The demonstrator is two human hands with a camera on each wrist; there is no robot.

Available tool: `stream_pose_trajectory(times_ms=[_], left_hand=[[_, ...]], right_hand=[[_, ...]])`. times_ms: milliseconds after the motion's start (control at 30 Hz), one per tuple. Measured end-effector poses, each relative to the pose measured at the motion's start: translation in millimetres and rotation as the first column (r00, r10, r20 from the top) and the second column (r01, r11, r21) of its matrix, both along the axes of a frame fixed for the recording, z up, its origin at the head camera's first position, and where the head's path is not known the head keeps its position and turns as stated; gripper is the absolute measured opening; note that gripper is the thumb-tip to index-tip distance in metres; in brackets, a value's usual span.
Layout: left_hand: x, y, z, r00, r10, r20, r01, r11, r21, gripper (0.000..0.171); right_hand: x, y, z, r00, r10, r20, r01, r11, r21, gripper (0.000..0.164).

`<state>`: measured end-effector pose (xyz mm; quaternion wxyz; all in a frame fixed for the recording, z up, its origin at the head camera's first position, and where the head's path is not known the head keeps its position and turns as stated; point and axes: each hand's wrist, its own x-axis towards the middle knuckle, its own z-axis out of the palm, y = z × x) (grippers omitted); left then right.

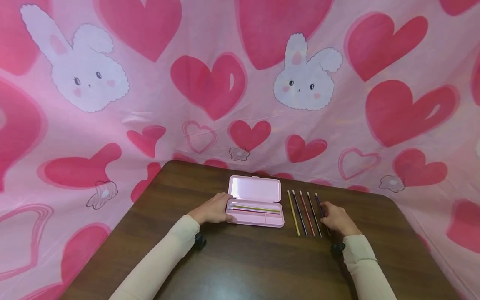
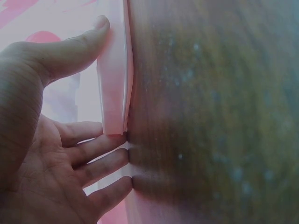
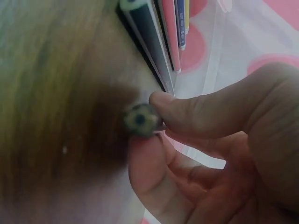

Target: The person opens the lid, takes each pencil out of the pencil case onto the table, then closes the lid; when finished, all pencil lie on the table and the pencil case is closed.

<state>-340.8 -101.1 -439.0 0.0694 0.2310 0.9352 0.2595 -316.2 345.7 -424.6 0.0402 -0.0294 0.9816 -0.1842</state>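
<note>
A pink pencil case (image 1: 255,189) lies with its lid up on the table. Inside its tray are a yellow pencil (image 1: 255,208) and a red one beside it. My left hand (image 1: 211,209) holds the case's left end, thumb (image 2: 77,51) along the front wall and fingers around the end. To the right of the case, my right hand (image 1: 339,218) pinches a dark pencil (image 3: 140,120) between thumb and fingertips; its unsharpened-looking end faces the right wrist camera. This pencil is the rightmost of a row, close beside a black pencil (image 1: 314,214).
Left of the black pencil, a red pencil (image 1: 307,213), a blue pencil (image 1: 299,213) and a yellow pencil (image 1: 293,213) lie side by side, spaced apart. The brown wooden table (image 1: 240,262) backs onto a pink cloth (image 1: 258,100) printed with hearts and rabbits.
</note>
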Motion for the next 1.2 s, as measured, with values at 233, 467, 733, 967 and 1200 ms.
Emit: stream_pose_trajectory(times_ms=[233,467,733,967,1200], left_hand=[[1.5,-0.3,0.1,1.000,-0.005,0.006,0.004,1.000,0.007,0.087],[4.0,-2.0,1.4,1.000,0.010,0.026,-0.011,1.000,0.010,0.089],[0.2,2.4,2.6,1.000,-0.003,-0.013,0.003,1.000,-0.002,0.088],[-1.3,3.3,0.2,1.000,-0.006,-0.016,0.006,1.000,0.009,0.086],[-0.3,-0.2,0.0,1.000,-0.007,-0.009,0.007,1.000,0.023,0.088]], right_hand=[[2.1,-3.1,-0.4,0.999,0.031,-0.020,-0.032,0.999,-0.029,0.052],[-6.9,-17.1,6.4,0.933,0.021,-0.359,-0.035,0.999,-0.033,0.033],[-15.2,-77.1,26.7,0.861,0.085,-0.501,-0.176,0.975,-0.137,0.024],[-21.6,-141.0,16.7,0.858,0.310,-0.409,-0.380,0.920,-0.099,0.028],[-22.4,-167.8,-4.7,0.822,0.453,-0.346,-0.487,0.873,-0.013,0.026]])
